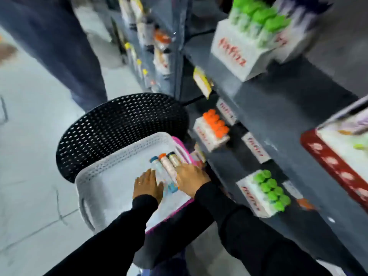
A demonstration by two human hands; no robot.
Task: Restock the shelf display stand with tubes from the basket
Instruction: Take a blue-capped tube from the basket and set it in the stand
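Observation:
A white perforated basket point(111, 176) sits on a black mesh chair point(119, 120) in front of me. Three tubes lie side by side in its right part: one with a blue cap point(159, 170), one with an orange cap point(168, 166) and one with a dark cap point(173, 159). My left hand point(147, 184) lies flat inside the basket just left of the tubes, fingers apart. My right hand point(191, 179) rests over the right side of the tubes; blur hides whether it grips them. White display stands on the grey shelves hold orange-capped tubes point(215, 124) and green-capped tubes point(270, 190).
The grey shelf unit point(268, 116) rises at my right, with another green-capped stand point(256, 20) higher up and a red box point(334, 164) at far right. A pink item point(182, 150) lies under the basket's right edge. A person's leg in jeans point(65, 50) stands behind the chair.

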